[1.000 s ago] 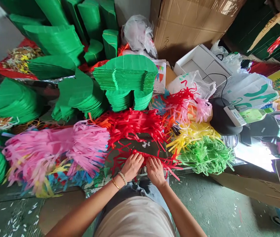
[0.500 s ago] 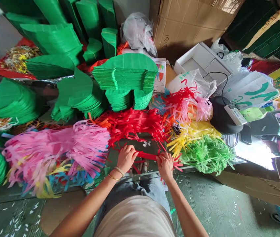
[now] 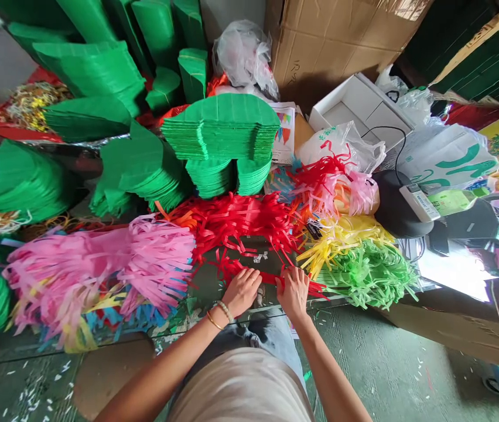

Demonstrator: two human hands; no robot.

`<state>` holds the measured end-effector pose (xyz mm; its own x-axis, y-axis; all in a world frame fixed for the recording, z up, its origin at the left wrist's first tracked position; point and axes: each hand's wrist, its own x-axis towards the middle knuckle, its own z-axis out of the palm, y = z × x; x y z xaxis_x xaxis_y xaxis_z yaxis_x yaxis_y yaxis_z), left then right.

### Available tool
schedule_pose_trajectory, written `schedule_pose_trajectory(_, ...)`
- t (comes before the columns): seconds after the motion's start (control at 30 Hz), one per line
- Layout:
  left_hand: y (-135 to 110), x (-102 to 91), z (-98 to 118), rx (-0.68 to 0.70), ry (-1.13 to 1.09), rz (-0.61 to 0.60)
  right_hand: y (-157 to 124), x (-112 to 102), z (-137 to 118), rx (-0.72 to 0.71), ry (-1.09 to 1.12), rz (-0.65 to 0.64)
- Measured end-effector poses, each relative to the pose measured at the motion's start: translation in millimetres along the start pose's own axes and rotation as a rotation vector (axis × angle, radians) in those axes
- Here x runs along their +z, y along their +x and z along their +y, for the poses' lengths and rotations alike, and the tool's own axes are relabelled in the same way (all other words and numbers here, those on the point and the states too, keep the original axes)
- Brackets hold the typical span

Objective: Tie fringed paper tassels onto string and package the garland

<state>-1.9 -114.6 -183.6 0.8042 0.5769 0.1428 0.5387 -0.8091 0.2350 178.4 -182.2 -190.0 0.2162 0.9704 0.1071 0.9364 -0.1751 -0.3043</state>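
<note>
My left hand (image 3: 242,292) and my right hand (image 3: 293,293) both press on a red fringed paper strip (image 3: 267,276) lying across a dark green work surface (image 3: 212,287). The strip runs between my hands, and its cut fringe spreads to both sides. A few small silvery clips (image 3: 260,257) lie just beyond my fingers. Behind them is a heap of red paper fringe (image 3: 236,220), with pink fringe (image 3: 157,264) to the left. Yellow fringe (image 3: 341,246) and green fringe (image 3: 372,275) lie to the right. A tall stack of green paper cutouts (image 3: 221,126) stands further back.
More green cutout stacks (image 3: 89,73) crowd the back left. A cardboard box (image 3: 332,41), a white box (image 3: 359,108), plastic bags (image 3: 243,55) and a round black object (image 3: 394,205) sit behind and right. Paper scraps litter the green floor (image 3: 381,369) below the bench edge.
My hands have moved up and to the right from their earlier place side by side. The red strip has been drawn out straighter between them, and my left hand has come back nearer my right.
</note>
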Motion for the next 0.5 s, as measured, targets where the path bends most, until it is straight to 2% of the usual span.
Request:
schedule_pose_trajectory(0.23,2.8,6.8,-11.1,0.029,-0.038,0.02,-5.1,12.3,-21.7,-0.281,0.069,-0.019)
schedule_pose_trajectory(0.33,2.6,4.6,-13.8,-0.027,-0.047,0.042,-4.4,17.6,-21.2,-0.292,0.092,-0.002)
schedule_pose_trajectory(0.5,1.1,0.1,-14.0,-0.207,-0.034,0.071,0.7,14.7,-14.3,-0.239,0.123,-0.01)
